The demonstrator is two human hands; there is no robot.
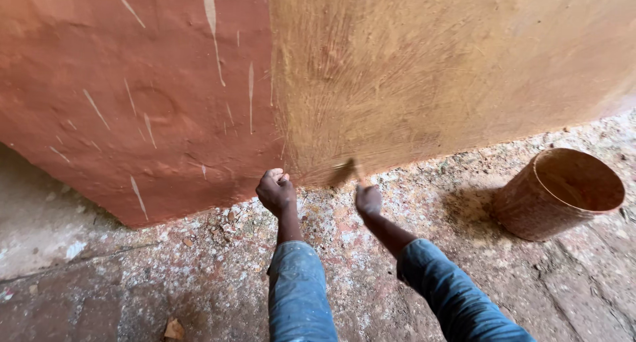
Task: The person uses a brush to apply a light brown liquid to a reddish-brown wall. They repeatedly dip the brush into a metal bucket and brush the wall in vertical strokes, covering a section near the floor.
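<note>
At the foot of the wall point(430, 70), the brush point(344, 172) is blurred, its bristles against the yellow-brown part; the right hand point(368, 198) closes its fingers around the handle. Left of the brush, the left hand point(275, 190) is a loose fist at the wall's corner. Right of the brush, a rusty bucket point(556, 193) leans on the ground, without label.

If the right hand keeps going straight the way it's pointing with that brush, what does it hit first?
Most likely the wall. The right hand points up and forward, its blurred brush at the wall's ochre-coated base. Nothing else lies between, though depth is hard to judge.
</note>
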